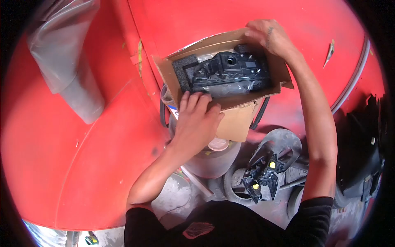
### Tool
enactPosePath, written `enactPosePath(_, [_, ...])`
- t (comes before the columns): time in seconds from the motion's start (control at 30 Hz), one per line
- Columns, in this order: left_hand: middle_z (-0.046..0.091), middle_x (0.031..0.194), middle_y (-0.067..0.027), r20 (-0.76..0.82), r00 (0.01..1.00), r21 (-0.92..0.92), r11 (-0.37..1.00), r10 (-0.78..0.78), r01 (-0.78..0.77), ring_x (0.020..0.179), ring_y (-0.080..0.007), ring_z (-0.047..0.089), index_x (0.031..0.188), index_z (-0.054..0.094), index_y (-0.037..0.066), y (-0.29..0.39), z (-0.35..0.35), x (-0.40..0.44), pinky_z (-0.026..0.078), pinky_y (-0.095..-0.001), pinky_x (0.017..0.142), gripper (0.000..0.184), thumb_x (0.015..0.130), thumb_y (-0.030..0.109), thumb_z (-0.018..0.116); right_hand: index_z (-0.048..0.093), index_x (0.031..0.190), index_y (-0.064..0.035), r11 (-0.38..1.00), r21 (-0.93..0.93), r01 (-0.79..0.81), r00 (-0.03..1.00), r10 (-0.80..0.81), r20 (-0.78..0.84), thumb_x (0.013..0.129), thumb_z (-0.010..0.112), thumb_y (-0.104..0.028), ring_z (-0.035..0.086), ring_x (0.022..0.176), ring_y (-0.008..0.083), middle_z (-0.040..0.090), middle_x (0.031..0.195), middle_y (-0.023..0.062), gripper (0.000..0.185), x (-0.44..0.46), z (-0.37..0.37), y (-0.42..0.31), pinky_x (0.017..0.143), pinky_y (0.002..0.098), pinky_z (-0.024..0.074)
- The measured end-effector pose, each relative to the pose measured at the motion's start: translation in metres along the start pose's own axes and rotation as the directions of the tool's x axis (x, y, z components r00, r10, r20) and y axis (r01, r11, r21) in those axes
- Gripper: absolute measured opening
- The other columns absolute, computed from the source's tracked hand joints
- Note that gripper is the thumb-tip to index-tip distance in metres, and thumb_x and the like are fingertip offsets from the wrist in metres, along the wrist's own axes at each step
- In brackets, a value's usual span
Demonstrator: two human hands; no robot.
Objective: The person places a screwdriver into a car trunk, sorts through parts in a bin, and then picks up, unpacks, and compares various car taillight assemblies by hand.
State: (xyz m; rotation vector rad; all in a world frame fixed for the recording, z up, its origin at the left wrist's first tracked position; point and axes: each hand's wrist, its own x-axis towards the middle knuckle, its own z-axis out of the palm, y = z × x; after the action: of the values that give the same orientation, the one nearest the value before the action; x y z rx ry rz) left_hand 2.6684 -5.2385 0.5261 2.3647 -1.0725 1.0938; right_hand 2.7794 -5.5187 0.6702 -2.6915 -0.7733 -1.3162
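Note:
An opened cardboard box (230, 102) is tilted so that its inside faces me. In it lies a black moulded plastic car part (222, 68) with a round hole and several shiny studs, on clear plastic wrap and beside a dark foam pad (184, 68). My left hand (197, 117) is hooked over the near left edge of the box, its fingertips just inside. At the far right corner, my right hand (269, 37) grips the box's rim with bent fingers. The undersides of both grips are hidden.
Red car panels (111, 164) surround the box, with a grey translucent plastic sheet (66, 57) at the left. Below the box stands a translucent bucket (214, 162). Black brackets with yellow caps (263, 179) sit over wheel-like parts at lower right.

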Motion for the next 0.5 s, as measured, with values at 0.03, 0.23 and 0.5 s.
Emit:
enactPosePath(0.03, [0.059,0.105,-0.0123,0.005,1.0,-0.001,1.0,-0.007,0.007,0.108,-0.0306,0.054,0.102,0.07,0.004,-0.001,-0.001,-0.002,0.037,-0.0517,0.104,0.021,0.087,0.018,0.067,0.069,0.098,-0.0068,1.0,0.014,0.011,1.0,-0.011,-0.028,0.091,0.065,-0.025,0.064,0.085,0.0397,0.068,0.086,0.0172,0.02,0.0,0.001,0.0,0.074,0.0491,0.0498])
enactPosePath(0.23, [0.06,0.107,-0.013,0.064,0.998,-0.071,0.997,-0.028,0.032,0.109,-0.0315,0.054,0.106,0.069,0.004,-0.009,-0.001,-0.009,0.035,-0.055,0.106,0.022,0.086,0.013,0.066,0.067,0.095,-0.0052,0.999,0.029,0.019,1.0,-0.019,0.008,0.09,0.065,-0.024,0.063,0.081,0.0418,0.066,0.083,0.0189,0.02,0.0,0.003,0.005,0.07,0.0495,0.0487])
enactPosePath(0.5, [0.06,0.109,-0.0133,0.085,0.996,-0.049,0.998,-0.027,0.032,0.109,-0.0318,0.054,0.11,0.067,0.005,-0.012,0.003,-0.018,0.032,-0.0569,0.109,0.025,0.086,0.011,0.065,0.069,0.099,-0.0068,0.999,0.04,-0.033,0.998,0.031,0.063,0.093,0.063,-0.026,0.064,0.088,0.0385,0.067,0.09,0.0164,0.021,-0.001,0.001,0.001,0.074,0.0479,0.0492])
